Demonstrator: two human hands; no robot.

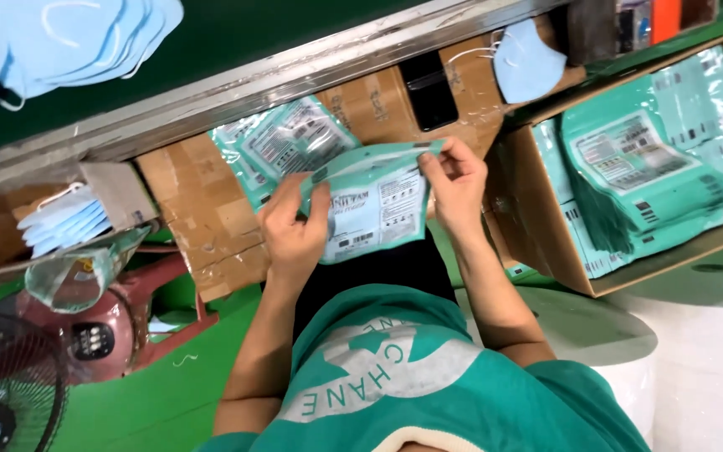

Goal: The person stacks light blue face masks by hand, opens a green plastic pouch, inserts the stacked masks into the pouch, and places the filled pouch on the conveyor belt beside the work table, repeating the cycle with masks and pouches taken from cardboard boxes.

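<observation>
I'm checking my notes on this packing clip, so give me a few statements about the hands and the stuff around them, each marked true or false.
1. Both hands hold one teal pouch. True: left hand and right hand pinch it.
2. The cardboard box at the right holds blue masks. False: it holds teal pouches.
3. A loose blue mask lies above the box. True.
4. The dark phone is in the right hand. False: it lies on the cardboard, untouched.

Count: 1 teal printed plastic pouch in hand; 1 open brown cardboard box; 1 black phone; 1 pink fan
</observation>
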